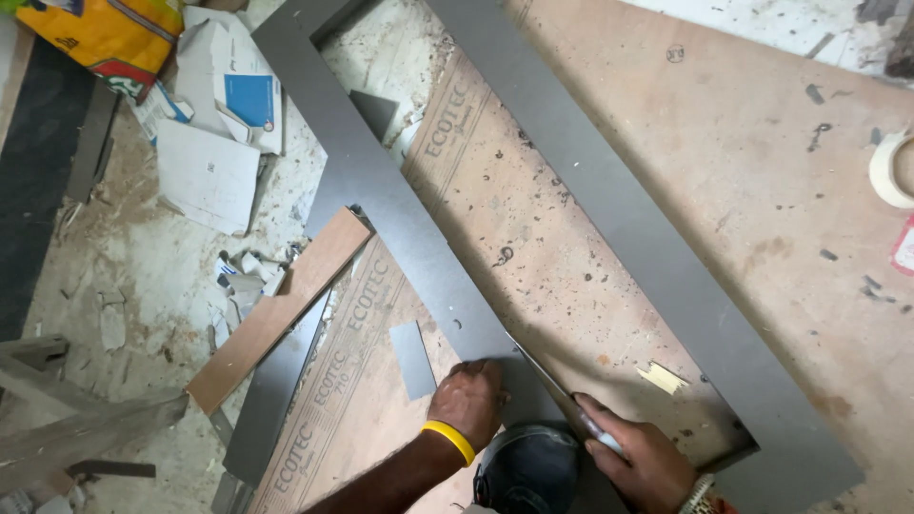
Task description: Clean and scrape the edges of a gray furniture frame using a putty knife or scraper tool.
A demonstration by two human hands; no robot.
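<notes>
A long grey laminate-faced frame [400, 219] lies on a plywood sheet [571, 219], its two rails running diagonally. My left hand [468, 400], with a yellow band on the wrist, presses flat on the near end of the left rail. My right hand [643, 457] grips a thin metal blade [547, 381] laid along that rail's inner edge. A small grey laminate offcut [413, 360] lies just left of my left hand.
A brown wood strip [281, 309] leans off the sheet's left edge. Cardboard boxes [214, 124] and scraps litter the dusty floor at left, with a yellow bag [105, 38] at the top left. A tape roll [890, 169] sits at the right edge. A dark shoe [528, 471] is below.
</notes>
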